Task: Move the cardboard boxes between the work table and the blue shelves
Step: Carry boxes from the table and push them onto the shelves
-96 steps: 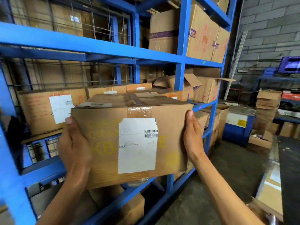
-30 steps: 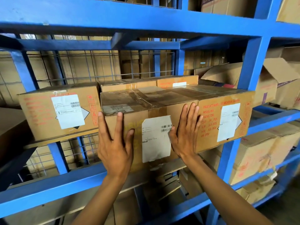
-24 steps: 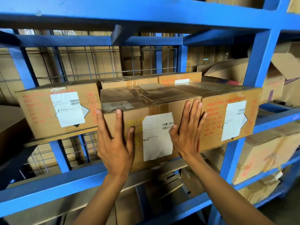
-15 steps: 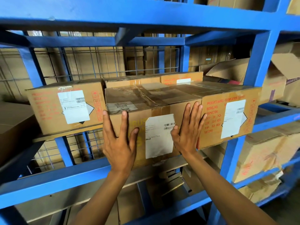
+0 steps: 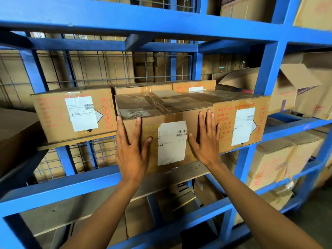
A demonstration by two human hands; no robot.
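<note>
Pressing flat against the front face of the brown taped cardboard box with the white barcode label (image 5: 167,123), the left hand (image 5: 132,150) and right hand (image 5: 206,141) are spread open either side of that label — equally near. It sits straight ahead on the blue steel shelf (image 5: 59,187), its length running back into the bay — any further push looks to go directly away.
</note>
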